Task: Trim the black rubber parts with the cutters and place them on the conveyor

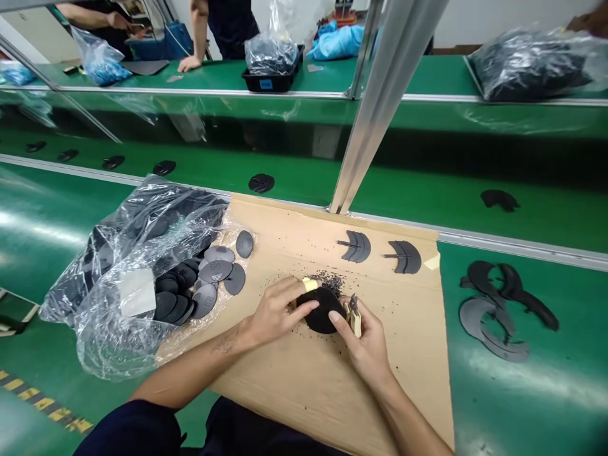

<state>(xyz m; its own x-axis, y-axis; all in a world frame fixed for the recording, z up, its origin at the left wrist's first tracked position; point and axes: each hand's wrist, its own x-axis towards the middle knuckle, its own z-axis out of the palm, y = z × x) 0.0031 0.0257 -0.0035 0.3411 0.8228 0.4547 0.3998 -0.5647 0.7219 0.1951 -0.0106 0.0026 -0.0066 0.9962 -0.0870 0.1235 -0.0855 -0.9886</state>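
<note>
A black round plastic piece (323, 311) is held over the cardboard sheet (304, 386). My left hand (282, 310) grips its left edge, thumb on top; yellow tape is wrapped round one finger. My right hand (365, 345) holds small nippers (354, 315) with pale yellow handles, and its thumb presses on the right edge of the round piece. The nippers' jaws point up and away from me. Just beyond the hands lies a heap of tiny black scraps (330, 280). Two curved grey pieces with thin stems, one of them a ribbed part (357, 247), lie farther back.
At left, a clear plastic bag (118, 266) spills grey oval discs (217, 271) onto the cardboard. Curved black parts (503, 304) lie at right on the green table. Behind are a green belt (304, 180) with spaced parts, a metal post (375, 114) and a co-worker's hand (190, 63).
</note>
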